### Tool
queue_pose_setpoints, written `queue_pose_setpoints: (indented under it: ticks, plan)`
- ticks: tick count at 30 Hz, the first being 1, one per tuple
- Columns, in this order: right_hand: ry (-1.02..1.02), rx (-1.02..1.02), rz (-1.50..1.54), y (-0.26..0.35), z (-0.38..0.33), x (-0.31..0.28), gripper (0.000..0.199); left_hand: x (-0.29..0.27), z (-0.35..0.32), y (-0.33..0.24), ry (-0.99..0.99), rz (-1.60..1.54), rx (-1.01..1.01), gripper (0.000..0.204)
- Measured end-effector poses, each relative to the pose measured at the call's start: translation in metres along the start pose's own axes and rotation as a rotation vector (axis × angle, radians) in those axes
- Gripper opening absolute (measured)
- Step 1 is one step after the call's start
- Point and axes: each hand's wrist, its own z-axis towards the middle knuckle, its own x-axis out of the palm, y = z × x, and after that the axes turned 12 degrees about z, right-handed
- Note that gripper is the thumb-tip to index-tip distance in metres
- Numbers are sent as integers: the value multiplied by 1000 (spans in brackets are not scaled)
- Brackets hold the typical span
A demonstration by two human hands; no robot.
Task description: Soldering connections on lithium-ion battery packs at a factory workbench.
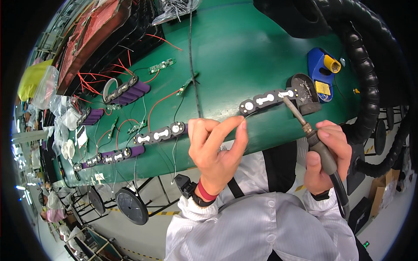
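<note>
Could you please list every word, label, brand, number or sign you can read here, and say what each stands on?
No words or numbers can be read.
White tag by the green table's near edge: too small.
Pale marked patch, seen within the left hand's curve: partly hidden, too small.
Small green sign, lower right: too small.

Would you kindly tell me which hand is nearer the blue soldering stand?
Right: the right hand lies below the blue stand in the picture; the left hand is farther off, below and left.
</note>
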Motion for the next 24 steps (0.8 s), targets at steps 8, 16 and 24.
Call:
queue_pose_setpoints:
  ticks: [8,16,24]
  plan:
    - [18,46,12,0,-1,1,42,-6,4,2,-98,19,123,29]
    - [83,55,40,1,11,10,37,0,11,1,-40,168,179,29]
    - [123,100,-5,2,15,25,35,3,13,1,-21,206,180,29]
